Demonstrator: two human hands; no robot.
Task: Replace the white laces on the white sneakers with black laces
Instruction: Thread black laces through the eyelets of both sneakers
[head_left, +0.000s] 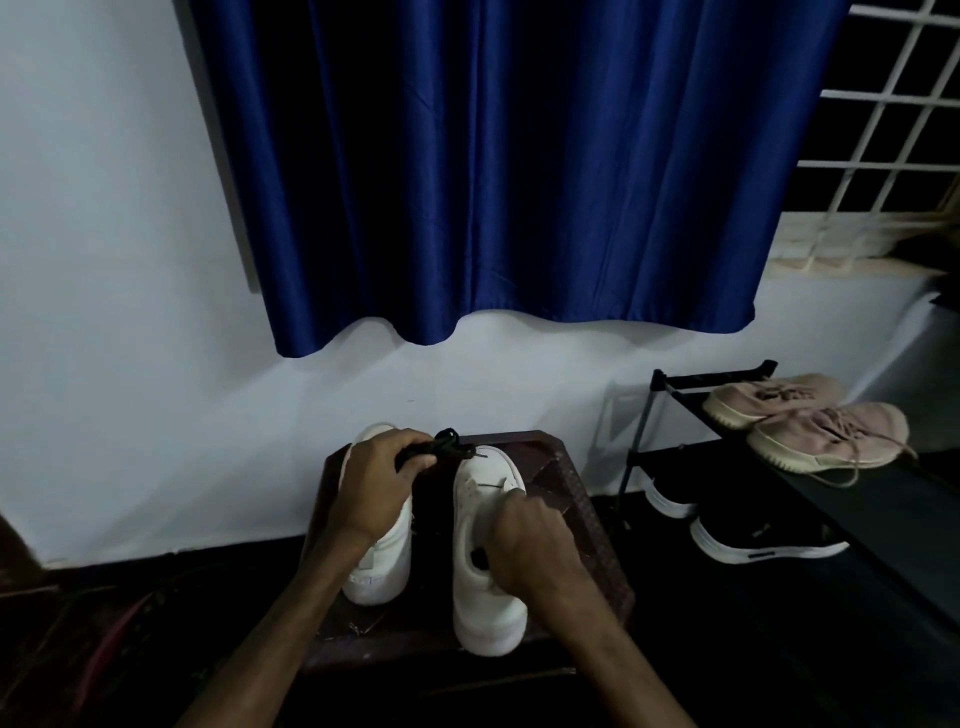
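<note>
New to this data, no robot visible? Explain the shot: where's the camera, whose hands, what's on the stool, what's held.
There is no robot here. A person works with bare hands, and the single picture comes from a wide-angle camera worn on their head, looking forward and down.

On a dark brown stool stand the nearer white sneaker and the other white sneaker. The left hand grips a bundle of black laces above the far end of that other sneaker. The right hand is curled on the nearer sneaker's upper by the eyelets; what its fingertips pinch is hidden.

Behind hangs a blue curtain. At the right, a black shoe rack carries pink sneakers above black shoes.
</note>
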